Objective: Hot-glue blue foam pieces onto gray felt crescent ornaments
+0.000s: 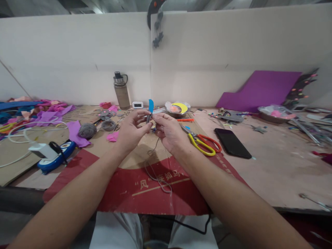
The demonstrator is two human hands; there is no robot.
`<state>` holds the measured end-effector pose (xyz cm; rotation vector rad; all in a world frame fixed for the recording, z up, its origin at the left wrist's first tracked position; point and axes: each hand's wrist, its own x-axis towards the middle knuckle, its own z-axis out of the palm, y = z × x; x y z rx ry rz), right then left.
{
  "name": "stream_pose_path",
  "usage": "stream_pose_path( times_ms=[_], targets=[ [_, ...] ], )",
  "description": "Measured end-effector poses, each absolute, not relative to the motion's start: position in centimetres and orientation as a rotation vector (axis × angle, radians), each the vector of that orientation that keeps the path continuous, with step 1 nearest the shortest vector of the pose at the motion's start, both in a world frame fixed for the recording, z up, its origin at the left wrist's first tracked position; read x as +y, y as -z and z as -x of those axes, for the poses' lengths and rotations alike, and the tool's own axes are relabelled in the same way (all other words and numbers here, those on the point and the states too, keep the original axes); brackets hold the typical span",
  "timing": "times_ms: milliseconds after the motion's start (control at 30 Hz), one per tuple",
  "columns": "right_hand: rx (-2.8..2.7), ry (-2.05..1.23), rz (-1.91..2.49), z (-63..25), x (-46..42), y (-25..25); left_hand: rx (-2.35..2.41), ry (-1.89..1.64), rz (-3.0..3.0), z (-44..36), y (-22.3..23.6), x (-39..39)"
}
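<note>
In the middle of the head view, my left hand (pixel 132 129) is closed, pinching a small dark grey piece (pixel 148 118) between thumb and fingers. A curved bright blue strip (pixel 151 105) sticks up from the top of it. My right hand (pixel 168 129) meets it from the other side, its fingertips closed at the same spot. From beneath the right fingers a thin grey yarn (pixel 155 177) trails down in loops onto the red-and-tan cardboard sheet (pixel 124 197). The fingertips partly hide how yarn, strip and grey piece join.
Scissors (pixel 202 143) with yellow and orange handles and a black phone (pixel 232 143) lie to the right. Leftward are a grey yarn ball (pixel 87 131), purple felt (pixel 77 134) and a blue power strip (pixel 55 159). A bottle (pixel 121 93) and metal bowl (pixel 178 112) stand behind.
</note>
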<state>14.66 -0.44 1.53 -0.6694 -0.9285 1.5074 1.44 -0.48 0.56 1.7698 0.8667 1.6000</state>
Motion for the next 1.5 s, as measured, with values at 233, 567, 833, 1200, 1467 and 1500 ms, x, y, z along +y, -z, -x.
stream_pose_path(
  times_ms=[233, 567, 833, 1200, 1467, 1500],
  targets=[
    [-0.998, -1.419, 0.665, -14.4, -0.6, -1.2, 0.825, -1.526, -1.621, -1.7, -0.5, -0.6],
    [-1.068, -1.247, 0.672, -13.9, -1.1, -1.2, 0.863, -1.579, -1.506, -2.1, -0.4, -1.0],
    [-1.178, -1.091, 0.742, -13.7, -1.4, -1.0, 0.924, -1.66, -1.512, -2.2, -0.4, -0.9],
    [-1.284, -0.964, 0.804, -13.9, -1.5, -1.1, 0.897, -1.621, -1.304, -2.2, -0.8, -1.0],
    [-1.358, -0.866, 0.87, -13.9, -1.5, -1.2, 0.88, -1.661, -1.181, -2.7, -1.2, -1.3],
    [-1.374, -0.846, 0.88, -13.9, -1.5, -1.2, 0.876, -1.667, -1.168, -2.7, -1.2, -1.3]
  ],
)
